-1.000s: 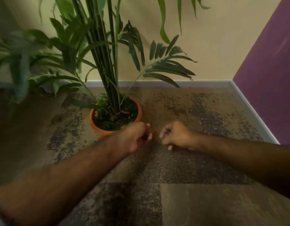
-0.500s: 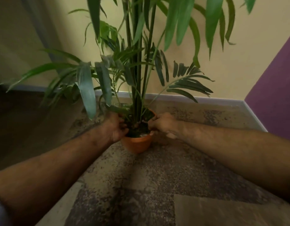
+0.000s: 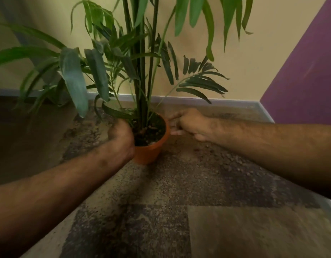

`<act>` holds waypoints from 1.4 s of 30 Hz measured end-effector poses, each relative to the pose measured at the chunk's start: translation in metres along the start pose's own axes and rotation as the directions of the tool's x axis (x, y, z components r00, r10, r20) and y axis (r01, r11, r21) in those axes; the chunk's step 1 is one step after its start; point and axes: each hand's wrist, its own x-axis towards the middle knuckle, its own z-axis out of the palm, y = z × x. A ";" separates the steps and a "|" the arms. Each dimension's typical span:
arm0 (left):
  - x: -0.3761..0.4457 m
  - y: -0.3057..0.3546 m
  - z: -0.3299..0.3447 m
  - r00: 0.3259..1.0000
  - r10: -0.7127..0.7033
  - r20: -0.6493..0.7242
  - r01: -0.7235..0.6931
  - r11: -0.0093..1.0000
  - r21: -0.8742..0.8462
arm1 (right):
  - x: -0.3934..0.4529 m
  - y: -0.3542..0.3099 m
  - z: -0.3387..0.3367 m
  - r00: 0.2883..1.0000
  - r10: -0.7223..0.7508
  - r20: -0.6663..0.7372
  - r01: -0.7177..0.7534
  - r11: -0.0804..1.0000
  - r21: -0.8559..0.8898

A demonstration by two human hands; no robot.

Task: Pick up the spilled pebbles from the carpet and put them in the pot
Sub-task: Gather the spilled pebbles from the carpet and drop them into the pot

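An orange pot (image 3: 151, 149) with a tall green plant stands on the patterned carpet (image 3: 198, 183) in the middle of the view. Dark soil and small pebbles (image 3: 151, 130) fill its top. My left hand (image 3: 122, 136) is at the pot's left rim, fingers curled over the edge; what it holds is hidden. My right hand (image 3: 189, 122) hovers just right of the rim, fingers spread toward the pot and nothing visible in them. A few small brown bits (image 3: 200, 148) lie on the carpet under my right wrist.
Long plant leaves (image 3: 75, 79) hang over the carpet to the left of the pot. A cream wall with a grey skirting board (image 3: 207, 101) runs behind, and a purple wall (image 3: 306, 81) closes the right side.
Both hands moved from the carpet up to the pot. My right hand has since pulled back off the rim to the right with its fingers spread; the view moved closer.
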 end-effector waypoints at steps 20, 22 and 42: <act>-0.034 -0.101 0.064 0.815 0.280 0.508 -0.546 0.667 0.507 | 0.038 0.106 -0.133 0.989 0.009 -0.148 -0.093 0.814 -0.573; -0.023 -0.118 0.084 0.779 0.261 0.570 -0.595 0.596 0.539 | 0.044 0.116 -0.144 0.999 -0.020 -0.051 -0.022 0.706 -0.707; 0.041 -0.244 0.188 0.590 0.025 0.807 -0.807 0.020 0.590 | 0.036 0.235 -0.246 0.991 -0.020 -0.129 -0.103 0.487 -0.867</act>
